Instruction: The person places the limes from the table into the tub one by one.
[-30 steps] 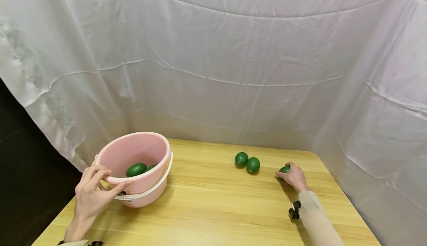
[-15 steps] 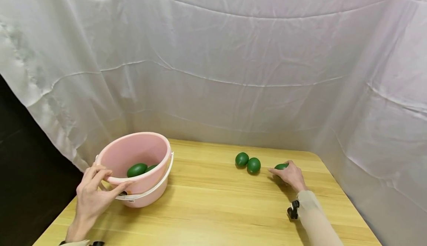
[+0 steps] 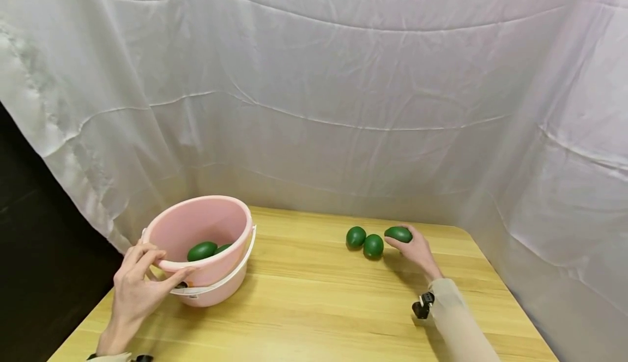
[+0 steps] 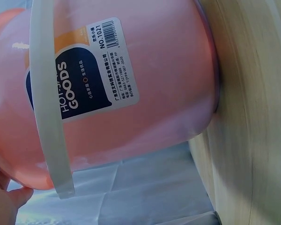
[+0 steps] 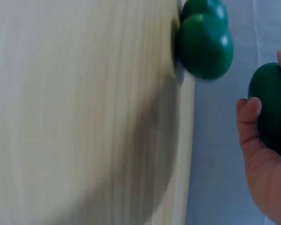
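A pink bucket (image 3: 230, 275) with a white handle stands at the table's left; in it lie avocados (image 3: 202, 251), smooth and dark green, with two visible over the rim. My left hand (image 3: 134, 285) grips the near left of that rim, fingers over the edge and thumb along the outer side. Over the table at the right, my right hand (image 3: 414, 247) holds another avocado (image 3: 398, 234) between thumb and fingers, raised off the surface. Just left of it, two more avocados, one farther (image 3: 355, 237) and one nearer (image 3: 373, 246), rest side by side on the wood.
The wooden table (image 3: 314, 302) fills the lower part of the head view. A pale grey curtain (image 3: 333, 100) hangs behind it and along the right side. A label (image 4: 84, 70) shows on the bucket's side in the left wrist view.
My right hand has lifted the avocado from the table and carried it left, close to the two resting there. My left hand keeps its place on the bucket rim.
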`<state>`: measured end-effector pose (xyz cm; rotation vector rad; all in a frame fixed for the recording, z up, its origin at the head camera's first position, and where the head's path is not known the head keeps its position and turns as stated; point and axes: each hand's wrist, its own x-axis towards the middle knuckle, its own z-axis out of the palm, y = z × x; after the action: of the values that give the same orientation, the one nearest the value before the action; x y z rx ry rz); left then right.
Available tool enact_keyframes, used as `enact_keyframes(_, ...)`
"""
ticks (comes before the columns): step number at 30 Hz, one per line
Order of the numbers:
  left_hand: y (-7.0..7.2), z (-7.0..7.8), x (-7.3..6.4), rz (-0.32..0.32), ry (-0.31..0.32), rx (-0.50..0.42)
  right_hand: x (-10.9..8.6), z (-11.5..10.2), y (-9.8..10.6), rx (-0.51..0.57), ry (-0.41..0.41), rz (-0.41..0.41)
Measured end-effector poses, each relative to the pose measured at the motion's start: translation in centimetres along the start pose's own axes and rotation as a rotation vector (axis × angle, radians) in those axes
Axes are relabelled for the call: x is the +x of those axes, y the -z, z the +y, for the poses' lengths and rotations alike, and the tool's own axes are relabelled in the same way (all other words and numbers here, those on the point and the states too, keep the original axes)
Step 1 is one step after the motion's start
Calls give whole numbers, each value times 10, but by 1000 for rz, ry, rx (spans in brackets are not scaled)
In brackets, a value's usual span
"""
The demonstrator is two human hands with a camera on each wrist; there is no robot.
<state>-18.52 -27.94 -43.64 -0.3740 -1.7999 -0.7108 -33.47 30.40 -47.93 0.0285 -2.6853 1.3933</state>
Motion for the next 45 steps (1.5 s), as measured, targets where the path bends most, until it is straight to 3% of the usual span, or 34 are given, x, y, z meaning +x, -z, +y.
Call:
enact_keyframes(10, -1, -2, 1, -8, 1, -7, 1, -62, -43, 203, 43, -50)
enact_keyframes(16, -1, -3, 1, -8, 10, -11, 0, -95, -68, 164, 121, -88)
enact_keyframes(29, -1, -7, -2, -19, 21, -10, -8, -165, -112, 224, 217, -192)
enact_keyframes(39, -1, -6, -3, -12, 20, -7, -16, -228, -141, 90, 413, -262)
enact_keyframes(45, 0, -4, -1, -6, 14, -6, -22, -257, -158, 88, 493, -291)
